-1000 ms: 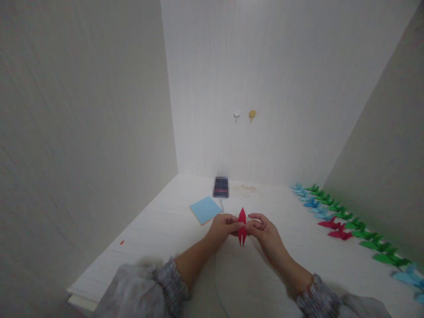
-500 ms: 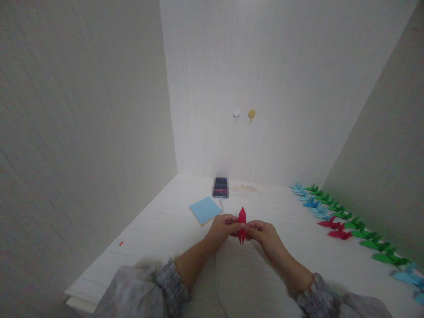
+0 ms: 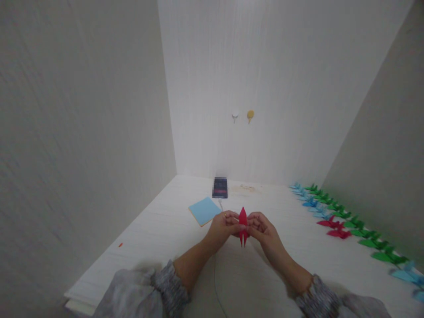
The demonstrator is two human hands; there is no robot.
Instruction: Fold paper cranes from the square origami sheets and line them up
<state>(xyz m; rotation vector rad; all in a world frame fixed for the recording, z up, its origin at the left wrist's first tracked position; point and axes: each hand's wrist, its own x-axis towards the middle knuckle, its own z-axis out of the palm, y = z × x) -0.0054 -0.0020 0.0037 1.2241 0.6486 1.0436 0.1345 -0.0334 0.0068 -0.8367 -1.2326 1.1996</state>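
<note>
Between my two hands is a folded red origami paper [image 3: 243,217], long and narrow, with a point at the top and two split points at the bottom. My left hand [image 3: 225,227] pinches it from the left, thumb across its front. From the right, my right hand [image 3: 263,229] grips its other edge with thumb and curled fingers. Just beyond my left hand lies a stack of light blue square paper [image 3: 203,211] on the white table [image 3: 159,229].
A phone-like device [image 3: 220,187] with a white cable [image 3: 216,278] stands by the back wall. Rows of green origami cranes [image 3: 364,229], blue cranes [image 3: 311,202] and red cranes [image 3: 338,232] line the right side. A small orange scrap [image 3: 120,244] lies at left. Two hooks [image 3: 250,115] hang on the wall.
The fingers of my right hand have shifted slightly up along the red paper's edge. The paper's two lower points look a little wider apart. The view has moved slightly.
</note>
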